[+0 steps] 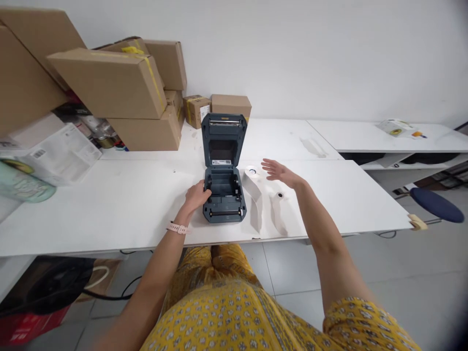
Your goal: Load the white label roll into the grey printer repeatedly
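A dark grey label printer (224, 195) stands on the white table with its lid (224, 139) raised and its inner bay exposed. My left hand (197, 196) is closed on the printer's left side, thumb over the edge. To the right of the printer is a roll of white labels (253, 171), its loose strip trailing toward the table's front edge. A smaller white paper roll (279, 196) with a dark core lies further right, also partly unwound. My right hand (278, 173) hovers just right of the label roll, fingers spread and holding nothing.
Cardboard boxes (109, 83) are stacked at the back left, with two small boxes (231, 105) behind the printer. White packaging (54, 151) and a green bottle (27, 183) sit far left. The table's front edge (256, 239) runs close to my body. A blue stool (437, 204) stands right.
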The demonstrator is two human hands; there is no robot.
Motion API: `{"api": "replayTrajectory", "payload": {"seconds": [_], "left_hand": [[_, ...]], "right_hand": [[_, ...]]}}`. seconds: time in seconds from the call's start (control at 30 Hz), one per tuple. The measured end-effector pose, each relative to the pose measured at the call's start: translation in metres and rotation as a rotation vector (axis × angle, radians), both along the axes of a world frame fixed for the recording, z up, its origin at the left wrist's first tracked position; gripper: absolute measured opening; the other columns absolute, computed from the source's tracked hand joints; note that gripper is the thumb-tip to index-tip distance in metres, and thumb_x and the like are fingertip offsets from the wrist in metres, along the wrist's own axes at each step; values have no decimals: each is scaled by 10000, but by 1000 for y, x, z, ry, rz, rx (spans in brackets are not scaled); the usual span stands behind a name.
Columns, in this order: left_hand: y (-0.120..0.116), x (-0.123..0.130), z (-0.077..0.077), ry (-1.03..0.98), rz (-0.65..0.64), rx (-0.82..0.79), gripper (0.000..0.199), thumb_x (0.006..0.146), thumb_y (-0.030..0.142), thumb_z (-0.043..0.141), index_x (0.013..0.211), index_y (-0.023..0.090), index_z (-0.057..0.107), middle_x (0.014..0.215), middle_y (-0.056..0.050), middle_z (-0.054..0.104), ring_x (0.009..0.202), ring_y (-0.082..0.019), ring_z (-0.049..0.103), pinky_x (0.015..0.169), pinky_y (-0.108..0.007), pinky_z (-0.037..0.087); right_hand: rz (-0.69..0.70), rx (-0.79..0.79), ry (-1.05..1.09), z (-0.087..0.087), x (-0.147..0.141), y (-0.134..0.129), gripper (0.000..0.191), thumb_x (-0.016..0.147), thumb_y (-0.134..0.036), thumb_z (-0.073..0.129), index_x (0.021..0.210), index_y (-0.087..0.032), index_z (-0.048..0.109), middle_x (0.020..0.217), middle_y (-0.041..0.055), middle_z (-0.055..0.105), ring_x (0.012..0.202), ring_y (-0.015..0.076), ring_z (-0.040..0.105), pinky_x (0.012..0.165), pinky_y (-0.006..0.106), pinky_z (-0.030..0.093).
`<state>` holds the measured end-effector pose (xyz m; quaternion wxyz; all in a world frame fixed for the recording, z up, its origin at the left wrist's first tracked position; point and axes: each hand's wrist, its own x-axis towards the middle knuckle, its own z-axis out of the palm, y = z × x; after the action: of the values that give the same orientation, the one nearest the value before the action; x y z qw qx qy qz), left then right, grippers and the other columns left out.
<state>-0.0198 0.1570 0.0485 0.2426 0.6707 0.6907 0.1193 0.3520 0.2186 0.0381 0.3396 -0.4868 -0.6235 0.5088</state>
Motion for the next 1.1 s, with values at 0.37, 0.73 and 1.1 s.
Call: {"api": "replayTrajectory", "payload": {"seconds": [0.37,0.73,1.1], "left_hand": [[3,0,-4,28,-8,-3,517,838,265,472,1338,181,576,1057,-110,759,1029,-312,706,826,-362,519],[0,1,-3,-27,18,-1,453,831,261,489,1260,192,617,1049,-118,762,1021,-324,704,831,-383,518],[-2,6,-37,-445,204,122,581,794,245,566,1372,185,566,1313,-132,657,1103,-260,667,924,-351,518]], "right_hand": [[-144,-100,-172,-35,32,-100,466,691,-462,810,1108,-268,736,1226,78,729,1087,308,681,947,498,561],[374,440,-355,71,-94,-82,490,961,-494,540,1404,-288,578,1393,41,658,1253,286,632,1099,469,475],[621,470,-804,10,-175,-24,482,982,-258,489,1455,-168,516,1445,151,609,1309,314,594,1094,490,477]]}}
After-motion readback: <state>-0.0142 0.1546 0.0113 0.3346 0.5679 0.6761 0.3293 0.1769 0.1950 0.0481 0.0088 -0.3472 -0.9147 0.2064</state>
